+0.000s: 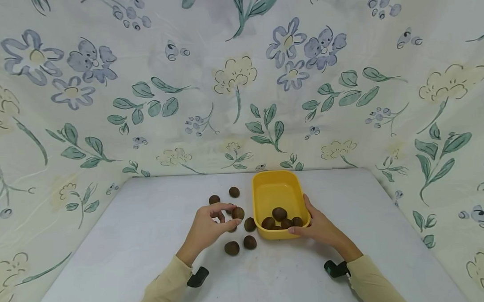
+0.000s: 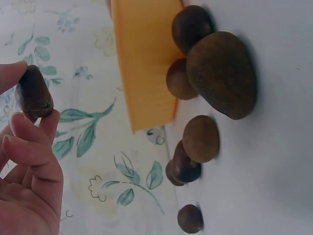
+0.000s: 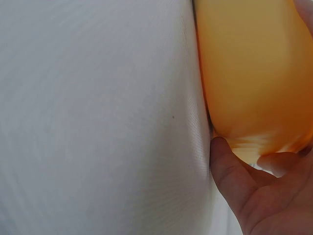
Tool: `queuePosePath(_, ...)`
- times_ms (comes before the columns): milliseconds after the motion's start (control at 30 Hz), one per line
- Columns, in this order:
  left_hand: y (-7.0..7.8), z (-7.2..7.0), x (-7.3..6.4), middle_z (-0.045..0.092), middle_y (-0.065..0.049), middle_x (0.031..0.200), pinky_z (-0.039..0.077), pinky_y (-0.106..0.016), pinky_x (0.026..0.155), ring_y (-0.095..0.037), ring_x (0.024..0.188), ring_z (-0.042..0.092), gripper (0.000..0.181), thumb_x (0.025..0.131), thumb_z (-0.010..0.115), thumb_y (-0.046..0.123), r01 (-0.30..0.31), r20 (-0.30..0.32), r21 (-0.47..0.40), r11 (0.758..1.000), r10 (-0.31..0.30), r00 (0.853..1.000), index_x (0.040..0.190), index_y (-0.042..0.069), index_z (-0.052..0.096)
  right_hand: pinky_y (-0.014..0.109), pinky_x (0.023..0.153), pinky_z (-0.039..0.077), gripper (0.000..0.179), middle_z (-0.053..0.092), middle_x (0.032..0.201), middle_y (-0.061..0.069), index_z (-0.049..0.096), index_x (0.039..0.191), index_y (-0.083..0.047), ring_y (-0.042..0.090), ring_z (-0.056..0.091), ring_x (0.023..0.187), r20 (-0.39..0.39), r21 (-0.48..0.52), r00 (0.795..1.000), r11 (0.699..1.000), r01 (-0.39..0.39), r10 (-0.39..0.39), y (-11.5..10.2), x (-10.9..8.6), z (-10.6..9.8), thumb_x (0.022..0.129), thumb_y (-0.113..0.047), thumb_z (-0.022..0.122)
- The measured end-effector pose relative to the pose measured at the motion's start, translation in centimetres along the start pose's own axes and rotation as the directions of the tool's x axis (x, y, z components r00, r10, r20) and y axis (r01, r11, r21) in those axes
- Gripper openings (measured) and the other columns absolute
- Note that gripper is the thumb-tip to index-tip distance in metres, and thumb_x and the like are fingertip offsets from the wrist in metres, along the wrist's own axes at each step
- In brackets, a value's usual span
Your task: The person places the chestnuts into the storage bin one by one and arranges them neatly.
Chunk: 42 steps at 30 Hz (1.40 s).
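My left hand (image 1: 207, 225) pinches a brown chestnut (image 2: 34, 92) between thumb and fingertips, raised above the table just left of the yellow plastic container (image 1: 273, 190). Several more chestnuts (image 1: 231, 248) lie loose on the tabletop around and under that hand, some partly hidden by it. Inside the container, several chestnuts (image 1: 279, 214) are gathered at the near end. My right hand (image 1: 324, 228) grips the container's near right corner, its thumb at the front rim and its fingers along the right side. In the right wrist view, fingers (image 3: 227, 166) press against the yellow wall.
The white table (image 1: 179, 188) ends at the back against a flower-printed cloth (image 1: 235, 80), which also hangs at both sides. Dark wrist-worn devices (image 1: 198, 277) sit below both wrists. One chestnut (image 1: 234, 192) lies farthest back, left of the container.
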<state>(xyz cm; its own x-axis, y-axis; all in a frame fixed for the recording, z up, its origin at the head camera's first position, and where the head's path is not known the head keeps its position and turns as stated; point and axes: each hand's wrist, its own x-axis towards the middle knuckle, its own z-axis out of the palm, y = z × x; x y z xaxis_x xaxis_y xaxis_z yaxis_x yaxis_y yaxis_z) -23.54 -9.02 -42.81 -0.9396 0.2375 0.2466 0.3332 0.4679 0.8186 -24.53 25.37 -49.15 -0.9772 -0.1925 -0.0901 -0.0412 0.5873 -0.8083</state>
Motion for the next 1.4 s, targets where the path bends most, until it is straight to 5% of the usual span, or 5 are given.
queuePosePath(200, 0.1, 0.4, 1.2, 0.072, -0.009, 0.09, 0.046, -0.04, 0.087, -0.011, 0.071, 0.057, 0.033, 0.083, 0.087, 0.024, -0.035, -0.01, -0.028, 0.999, 0.035, 0.999, 0.114, 0.016, 0.079, 0.062, 0.121, 0.033, 0.129, 0.016, 0.174, 0.016, -0.002, 0.167, -0.012, 0.04, 0.031, 0.156, 0.002, -0.006, 1.0, 1.0, 0.004, -0.004, 0.1, 0.0, 0.0, 0.08, -0.057, 0.082)
queuePosePath(600, 0.2, 2.0, 3.1, 0.053, -0.002, 0.066, 0.037, -0.022, 0.055, -0.016, 0.064, 0.048, 0.036, 0.081, 0.089, 0.026, 0.065, 0.004, -0.097, 0.993, -0.065, 0.998, 0.113, 0.013, 0.078, 0.062, 0.122, 0.03, 0.129, 0.013, 0.175, 0.014, -0.003, 0.167, -0.013, 0.039, 0.026, 0.158, 0.008, 0.013, 1.0, 1.0, -0.005, 0.005, 0.1, 0.0, 0.0, 0.081, -0.056, 0.082)
queuePosePath(867, 0.8, 2.9, 4.0, 0.053, -0.002, 0.067, 0.033, -0.022, 0.052, -0.016, 0.062, 0.045, 0.036, 0.082, 0.088, 0.028, 0.09, 0.012, -0.089, 0.992, -0.089, 0.996, 0.115, 0.016, 0.079, 0.063, 0.122, 0.031, 0.129, 0.014, 0.175, 0.015, -0.003, 0.167, -0.013, 0.04, 0.028, 0.157, 0.005, 0.002, 1.0, 1.0, -0.011, 0.011, 0.0, 0.0, 0.0, 0.081, -0.056, 0.082)
queuePosePath(1133, 0.4, 4.5, 5.1, 0.078, -0.004, 0.112, 0.043, -0.023, 0.073, -0.022, 0.087, 0.057, 0.036, 0.081, 0.089, 0.027, 0.082, 0.005, -0.094, 0.992, -0.082, 0.997, 0.113, 0.013, 0.08, 0.063, 0.123, 0.028, 0.129, 0.013, 0.175, 0.013, -0.002, 0.167, -0.015, 0.04, 0.023, 0.159, 0.002, 0.01, 1.0, 1.0, -0.017, 0.017, 0.2, 0.2, 0.0, 0.08, -0.057, 0.083)
queuePosePath(1400, 0.1, 5.6, 5.5, 0.078, -0.003, 0.118, 0.051, -0.047, 0.104, -0.024, 0.116, 0.064, 0.033, 0.081, 0.089, 0.03, 0.082, 0.004, -0.064, 0.995, -0.082, 0.997, 0.109, 0.013, 0.081, 0.062, 0.124, 0.027, 0.129, 0.013, 0.175, 0.011, -0.003, 0.167, -0.016, 0.038, 0.023, 0.159, 0.003, 0.01, 1.0, 1.0, -0.012, 0.012, 0.2, 0.2, -0.1, 0.08, -0.057, 0.083)
